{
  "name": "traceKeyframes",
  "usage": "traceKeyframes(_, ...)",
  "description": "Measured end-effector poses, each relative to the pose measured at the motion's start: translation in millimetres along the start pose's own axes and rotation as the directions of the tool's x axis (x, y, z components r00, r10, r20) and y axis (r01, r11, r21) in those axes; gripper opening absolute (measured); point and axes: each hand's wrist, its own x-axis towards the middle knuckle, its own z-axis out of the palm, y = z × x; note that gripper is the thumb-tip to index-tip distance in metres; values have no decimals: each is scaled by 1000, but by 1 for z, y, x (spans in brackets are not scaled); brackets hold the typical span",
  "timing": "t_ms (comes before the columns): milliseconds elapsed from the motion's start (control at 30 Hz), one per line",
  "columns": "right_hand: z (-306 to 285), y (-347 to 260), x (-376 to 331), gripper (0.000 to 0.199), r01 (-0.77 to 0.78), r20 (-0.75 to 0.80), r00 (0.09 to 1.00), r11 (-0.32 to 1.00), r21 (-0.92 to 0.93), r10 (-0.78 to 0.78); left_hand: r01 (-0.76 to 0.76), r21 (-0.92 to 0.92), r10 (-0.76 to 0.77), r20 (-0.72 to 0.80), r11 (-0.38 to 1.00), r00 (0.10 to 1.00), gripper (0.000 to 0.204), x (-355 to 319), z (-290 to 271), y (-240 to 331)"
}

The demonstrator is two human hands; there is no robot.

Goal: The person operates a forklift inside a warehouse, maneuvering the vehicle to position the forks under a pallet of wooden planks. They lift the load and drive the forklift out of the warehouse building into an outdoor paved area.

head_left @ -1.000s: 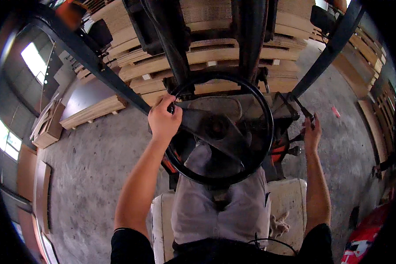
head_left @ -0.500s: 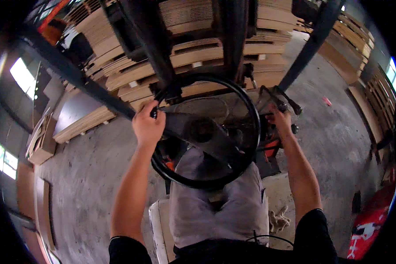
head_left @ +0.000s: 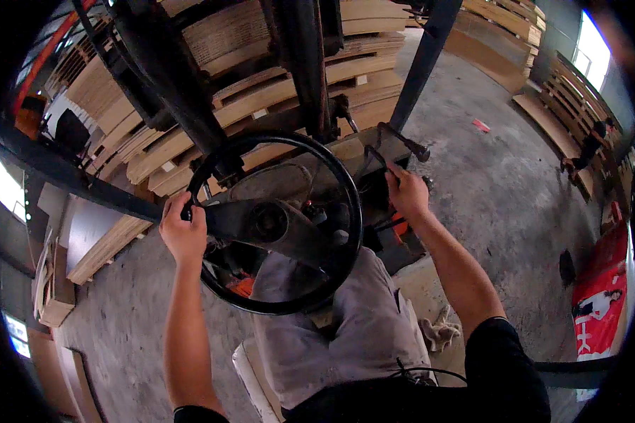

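My left hand (head_left: pixel 183 229) is closed round the left side of a black steering wheel (head_left: pixel 358 233). The wheel stands above my lap, with a broad dark spoke across its hub. To the right of the wheel, my right hand (head_left: pixel 408 194) is closed on a control lever (head_left: pixel 371 151) of the forklift; its palm and back hide most of the grip. Just beyond that hand, another bent lever with a dark knob (head_left: pixel 421 151) sticks out free. Orange parts (head_left: pixel 400 224) of the machine show below the levers.
Ahead, past the dark mast (head_left: pixel 307 70), rise stacked wooden boards and pallets (head_left: pixel 261 113). More boards (head_left: pixel 113 247) lie at left. Pallets (head_left: pixel 578 99) lean at the right wall, where a dark figure (head_left: pixel 593 148) looks like a person. A red banner (head_left: pixel 600 303) and crumpled glove (head_left: pixel 439 331) are nearer.
The view has turned rightward, so the wheel, mast and boards sit farther left in the picture. Both hands keep their places on wheel and lever. More of the right wall shows.
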Motion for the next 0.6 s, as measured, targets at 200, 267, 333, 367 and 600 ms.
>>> traceKeyframes(200, 5, 6, -1, 32, 60, -83, 995, 998, 32, -57, -46, -19, 45, -15, 999, 999, 26, 5, 4, -4)
traceKeyframes(267, 6, 2, 12, 33, 80, -102, 992, 997, -1, -80, -53, -12, 53, -19, 999, 998, 25, 4, 4, -1)
traceKeyframes(333, 7, 0, 25, 33, 100, -113, 989, 995, 17, -98, -53, -7, 53, -3, 999, 999, 25, 5, 4, -1)
traceKeyframes(367, 7, 0, 31, 33, 110, -119, 987, 994, 26, -106, -52, -5, 52, 15, 999, 999, 25, 6, 3, -2)
traceKeyframes(600, 4, -9, 32, 35, 70, -91, 994, 996, 56, -65, -43, 4, 43, 49, 999, 998, 27, 5, 0, 3)
